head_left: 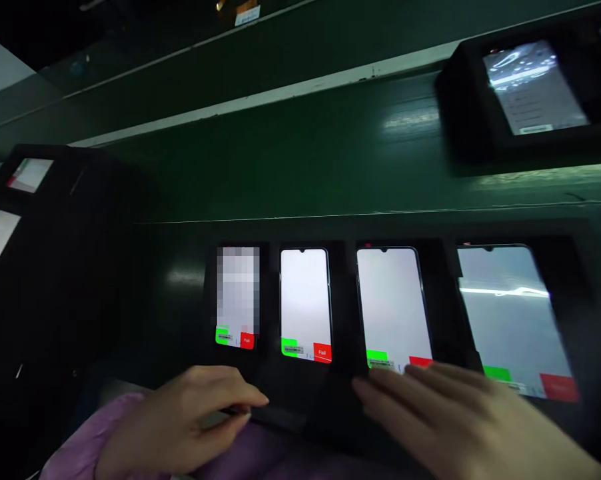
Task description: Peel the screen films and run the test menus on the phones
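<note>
Four phones with lit pale screens stand in a row in a black tray (344, 320). Each screen has a green block at its lower left and a red one at its lower right. My left hand (188, 417) is below the leftmost phone (238, 293) and the second phone (305, 300), fingers bent, thumb and forefinger apart, holding nothing. My right hand (445, 413) reaches over the bottom edge of the third phone (393, 300), its fingers stretched out and slightly blurred. The rightmost phone (513, 320) lies beyond that hand, with a light streak reflected on it.
Another black tray (473, 133) at the upper right holds a phone in shiny film (535, 87). At the left, a dark tray (80, 193) bears more lit phones (33, 175). A green surface (280, 160) with a pale strip runs behind the row.
</note>
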`<action>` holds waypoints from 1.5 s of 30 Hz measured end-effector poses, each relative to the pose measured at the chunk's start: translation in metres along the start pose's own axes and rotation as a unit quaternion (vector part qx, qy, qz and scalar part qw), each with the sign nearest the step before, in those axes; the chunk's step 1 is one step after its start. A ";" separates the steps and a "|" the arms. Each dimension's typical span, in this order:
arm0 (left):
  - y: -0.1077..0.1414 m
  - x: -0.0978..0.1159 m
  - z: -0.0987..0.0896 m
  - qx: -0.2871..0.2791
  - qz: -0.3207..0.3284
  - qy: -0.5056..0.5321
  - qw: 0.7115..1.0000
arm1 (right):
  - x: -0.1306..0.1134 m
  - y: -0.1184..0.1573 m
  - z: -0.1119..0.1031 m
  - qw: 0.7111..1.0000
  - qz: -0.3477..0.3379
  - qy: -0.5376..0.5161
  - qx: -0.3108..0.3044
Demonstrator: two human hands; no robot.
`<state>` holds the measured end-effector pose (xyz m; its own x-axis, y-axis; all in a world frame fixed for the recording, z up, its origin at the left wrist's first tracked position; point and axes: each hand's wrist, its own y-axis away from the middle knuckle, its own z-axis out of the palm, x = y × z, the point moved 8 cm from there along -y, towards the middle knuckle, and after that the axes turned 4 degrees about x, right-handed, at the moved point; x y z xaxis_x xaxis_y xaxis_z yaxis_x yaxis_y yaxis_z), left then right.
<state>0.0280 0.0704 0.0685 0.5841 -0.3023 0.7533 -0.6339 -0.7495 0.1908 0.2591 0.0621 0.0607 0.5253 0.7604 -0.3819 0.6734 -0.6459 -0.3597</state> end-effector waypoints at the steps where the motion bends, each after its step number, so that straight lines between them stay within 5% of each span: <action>1: 0.002 -0.004 -0.013 0.021 0.011 -0.005 1.000 | -0.011 -0.006 0.006 1.000 -0.028 0.003 -0.006; 6: -0.002 -0.036 -0.057 0.096 0.066 -0.117 0.986 | -0.038 -0.023 0.032 0.992 -0.090 0.071 -0.045; 16: -0.047 -0.079 -0.072 0.211 0.124 -0.119 0.962 | -0.039 -0.041 0.031 0.984 -0.113 0.126 -0.061; 20: -0.048 -0.111 -0.078 0.344 0.016 -0.055 0.937 | -0.014 -0.058 0.024 0.987 -0.087 0.131 -0.045; 24: -0.057 -0.127 -0.071 0.424 0.009 0.044 0.905 | 0.051 -0.083 0.017 0.999 0.038 -0.001 -0.024; 28: -0.073 -0.132 -0.074 0.428 0.000 -0.003 0.904 | 0.128 -0.088 0.004 0.938 0.281 -0.180 0.089; 31: -0.082 -0.131 -0.079 0.402 -0.014 -0.118 0.908 | 0.148 -0.081 -0.001 0.891 0.359 -0.246 0.130; 35: -0.089 -0.124 -0.084 0.387 0.006 -0.198 0.901 | 0.144 -0.077 -0.006 0.872 0.375 -0.274 0.152; 45: -0.091 -0.119 -0.102 0.406 0.044 -0.182 0.895 | 0.124 -0.089 -0.003 0.910 0.325 -0.230 0.115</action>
<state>-0.0357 0.2344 0.0252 0.7695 -0.4423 0.4606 -0.1945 -0.8493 -0.4907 0.2665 0.2139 0.0481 0.4656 0.1376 -0.8742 0.1438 -0.9865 -0.0787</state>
